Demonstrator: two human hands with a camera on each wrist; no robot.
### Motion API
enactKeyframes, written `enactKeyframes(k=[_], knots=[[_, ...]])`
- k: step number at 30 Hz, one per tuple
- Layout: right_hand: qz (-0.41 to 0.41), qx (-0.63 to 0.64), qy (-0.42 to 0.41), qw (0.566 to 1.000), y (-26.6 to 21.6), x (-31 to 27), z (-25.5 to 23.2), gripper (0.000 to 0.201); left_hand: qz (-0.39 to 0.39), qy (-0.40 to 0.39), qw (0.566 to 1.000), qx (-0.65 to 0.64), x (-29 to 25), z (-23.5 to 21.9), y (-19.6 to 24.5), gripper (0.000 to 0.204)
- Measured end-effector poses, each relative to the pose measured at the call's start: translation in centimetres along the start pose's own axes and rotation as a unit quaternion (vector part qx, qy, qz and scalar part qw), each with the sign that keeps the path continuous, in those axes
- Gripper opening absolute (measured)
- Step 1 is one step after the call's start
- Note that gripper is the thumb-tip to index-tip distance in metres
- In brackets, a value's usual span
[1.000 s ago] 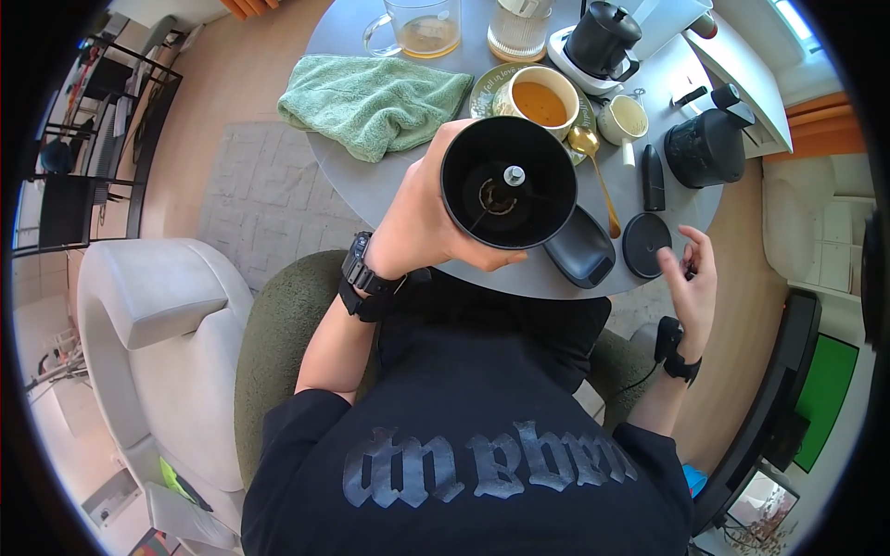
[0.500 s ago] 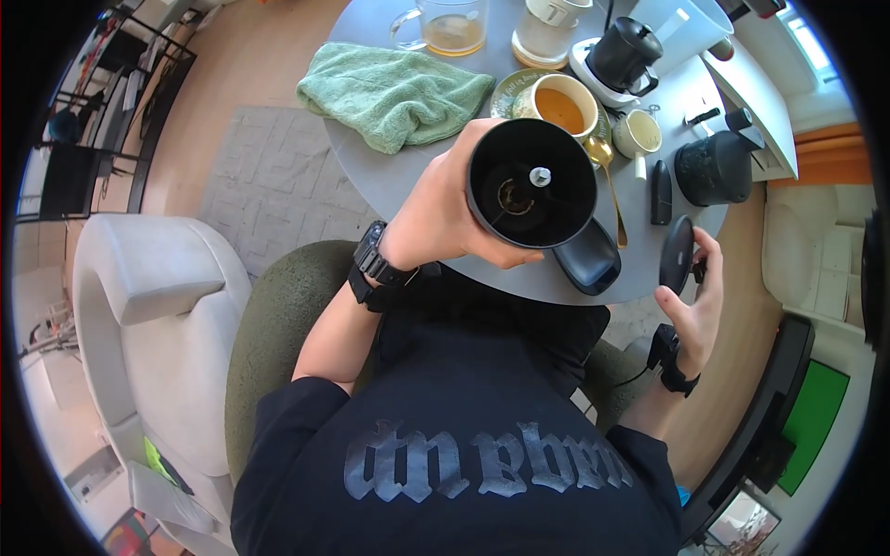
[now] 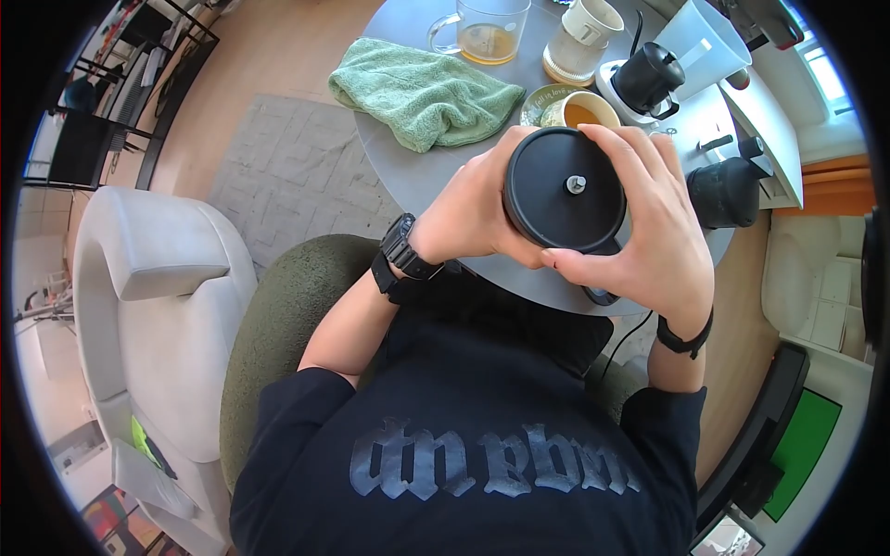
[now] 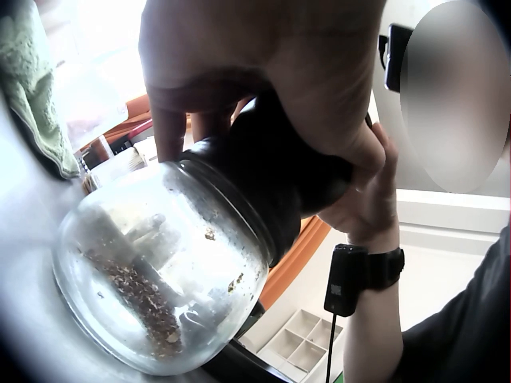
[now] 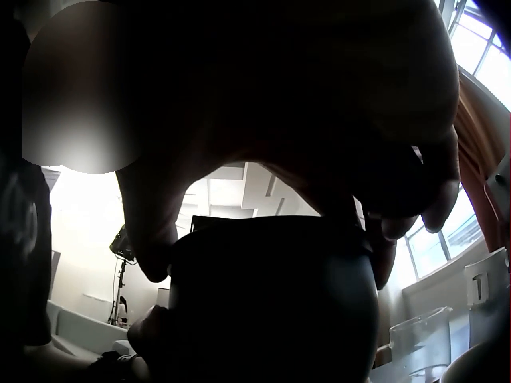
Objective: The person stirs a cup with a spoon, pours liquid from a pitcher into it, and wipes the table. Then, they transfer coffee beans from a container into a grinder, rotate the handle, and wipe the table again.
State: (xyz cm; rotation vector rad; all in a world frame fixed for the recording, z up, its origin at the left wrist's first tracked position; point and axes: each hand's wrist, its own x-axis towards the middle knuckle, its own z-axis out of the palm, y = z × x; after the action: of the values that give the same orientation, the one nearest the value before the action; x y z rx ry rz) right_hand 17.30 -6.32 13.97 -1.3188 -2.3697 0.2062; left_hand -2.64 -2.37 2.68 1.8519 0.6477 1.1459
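Note:
A hand coffee grinder is held up over the near edge of the round grey table. Its flat black lid sits on top with a small metal shaft end at the centre. My left hand grips the black body from the left. My right hand curls its fingers round the lid's rim from the right. In the left wrist view the glass jar under the body holds some brown grounds. The right wrist view shows only the dark grinder beneath my right hand.
On the table lie a green towel, a glass mug of tea, a cup of orange liquid, a black pot and a black canister. A white armchair stands to the left.
My right hand picked the black lid up off the table, carried it left and set it on the grinder's open top. The left hand kept holding the grinder.

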Motion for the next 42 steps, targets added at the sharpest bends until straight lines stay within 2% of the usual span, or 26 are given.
enactKeyframes(k=[6,9,10,11,12,15,18,22,25,27,28,29,32,33,36,37,40,42], knots=[[0.017,0.048,-0.017,0.999,0.8,-0.3,0.2,0.096,0.021,0.003,1.000,0.013,0.2,0.1,0.1,0.099],[0.069,0.290,-0.015,0.954,3.4,-1.3,0.1,0.100,0.004,0.000,1.000,0.012,0.1,0.2,0.4,0.100],[0.024,0.415,0.025,0.909,5.0,-1.6,0.5,0.083,-0.003,-0.006,1.000,0.013,0.1,0.2,0.4,0.101],[0.120,0.554,0.066,0.821,5.3,-2.0,0.3,0.067,-0.010,-0.012,1.000,0.014,0.1,0.1,0.4,0.103],[0.213,0.672,0.105,0.701,5.4,-2.4,0.1,0.052,-0.003,0.000,1.000,0.006,0.1,0.2,0.4,0.100],[0.299,0.720,0.239,0.580,8.4,-3.6,3.2,0.034,0.017,0.014,1.000,-0.007,0.2,0.3,0.4,0.094],[0.327,0.755,0.246,0.512,8.2,-4.5,5.1,0.031,0.014,0.013,1.000,0.000,0.2,0.2,0.4,0.094],[0.313,0.707,0.221,0.595,5.8,-4.1,4.1,0.033,0.018,0.014,1.000,-0.001,0.2,0.2,0.5,0.093],[0.333,0.672,0.258,0.609,3.5,-2.6,2.6,0.037,0.025,0.013,1.000,0.000,0.3,0.2,0.4,0.093],[0.126,0.818,0.062,0.558,6.4,-3.8,2.7,0.044,0.021,0.011,1.000,0.000,0.3,0.2,0.4,0.093],[0.017,0.859,-0.042,0.509,7.7,-4.3,2.8,0.048,0.017,0.009,1.000,0.001,0.3,0.2,0.4,0.093],[0.032,0.828,-0.029,0.559,7.5,-4.3,2.6,0.053,0.013,0.008,1.000,0.001,0.2,0.2,0.4,0.093],[0.111,0.648,0.135,0.741,3.8,-2.9,1.7,0.053,0.016,0.012,1.000,-0.003,0.2,0.2,0.5,0.094],[0.095,0.611,0.141,0.773,2.4,-2.2,0.9,0.040,0.015,0.012,1.000,-0.002,0.2,0.2,0.5,0.094],[0.051,0.380,0.210,0.899,0.6,-1.2,1.5,0.031,0.009,0.009,1.000,0.002,0.2,0.2,0.5,0.094],[0.045,0.398,0.212,0.891,0.6,-1.2,1.5,0.034,0.005,0.007,1.000,0.002,0.2,0.1,0.6,0.094],[-0.057,0.264,0.192,0.944,0.8,-0.5,1.9,0.035,-0.004,0.005,1.000,-0.001,0.2,0.1,0.8,0.095],[-0.058,0.232,0.190,0.952,0.2,-0.2,2.1,0.037,-0.002,0.005,1.000,0.002,0.2,0.1,0.8,0.095]])
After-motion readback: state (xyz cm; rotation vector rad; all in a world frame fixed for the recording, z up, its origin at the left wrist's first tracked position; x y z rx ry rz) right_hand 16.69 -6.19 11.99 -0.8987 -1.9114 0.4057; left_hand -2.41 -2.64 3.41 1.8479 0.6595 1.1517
